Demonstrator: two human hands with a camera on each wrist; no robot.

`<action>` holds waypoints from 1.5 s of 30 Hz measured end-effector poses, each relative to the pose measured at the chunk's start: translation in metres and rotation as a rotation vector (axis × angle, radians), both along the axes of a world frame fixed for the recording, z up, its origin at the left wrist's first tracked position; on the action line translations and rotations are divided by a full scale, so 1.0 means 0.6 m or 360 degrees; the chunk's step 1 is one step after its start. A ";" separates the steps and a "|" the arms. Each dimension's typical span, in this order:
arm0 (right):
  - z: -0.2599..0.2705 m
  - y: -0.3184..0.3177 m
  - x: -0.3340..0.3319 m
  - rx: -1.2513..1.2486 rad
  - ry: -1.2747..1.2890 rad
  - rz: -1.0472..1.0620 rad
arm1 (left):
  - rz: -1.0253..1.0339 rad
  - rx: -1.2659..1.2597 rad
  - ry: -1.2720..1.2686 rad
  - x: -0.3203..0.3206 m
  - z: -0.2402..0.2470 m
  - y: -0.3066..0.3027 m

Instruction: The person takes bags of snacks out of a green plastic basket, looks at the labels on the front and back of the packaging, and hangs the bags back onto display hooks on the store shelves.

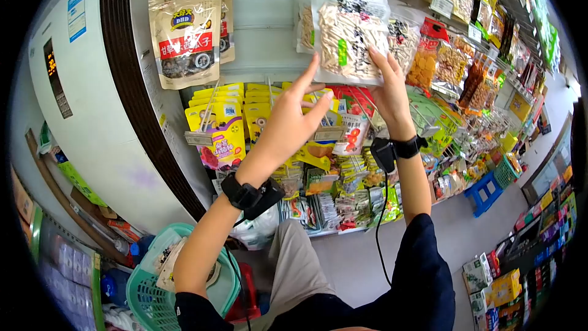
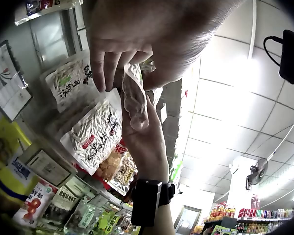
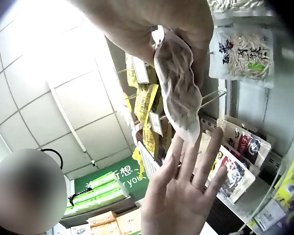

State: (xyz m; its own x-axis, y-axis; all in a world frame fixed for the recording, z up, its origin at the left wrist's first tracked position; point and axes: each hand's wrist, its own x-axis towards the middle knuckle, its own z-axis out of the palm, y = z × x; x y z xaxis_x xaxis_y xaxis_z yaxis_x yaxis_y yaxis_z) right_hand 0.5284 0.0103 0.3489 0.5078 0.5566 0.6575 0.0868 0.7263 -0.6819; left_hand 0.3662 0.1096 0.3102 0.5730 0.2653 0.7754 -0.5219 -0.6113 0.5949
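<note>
My right hand (image 1: 392,95) grips a clear plastic bag of pale, slim seeds (image 1: 346,43) by its lower right side, thumb on the front. Dark brush lettering and a small green label mark the bag, which is held up in front of the rack. My left hand (image 1: 288,125) is at the bag's lower left, fingers spread and fingertips close to its edge. Seen edge-on in the right wrist view, the bag (image 3: 179,83) hangs from the right hand, with the left palm (image 3: 179,205) facing it. Similar seed bags (image 2: 95,132) hang behind.
Brown-gold seed pouches (image 1: 184,40) hang at left beside a tall white cabinet (image 1: 92,86). Yellow packets (image 1: 223,135) fill pegs below the hands. A green basket (image 1: 144,288) holding packets stands low at left. A blue stool (image 1: 484,193) sits farther along the aisle.
</note>
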 end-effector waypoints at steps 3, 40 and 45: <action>-0.008 -0.005 0.001 -0.0038 0.0049 0.0022 | 0.0001 -0.0051 0.0082 0.002 -0.006 0.002; -0.035 0.149 0.120 -0.0248 0.0602 0.0435 | 0.0231 0.0217 0.0524 -0.158 -0.124 0.021; -0.039 0.170 0.144 -0.0280 0.0590 0.0376 | 0.0249 0.0211 0.0506 -0.160 -0.124 0.015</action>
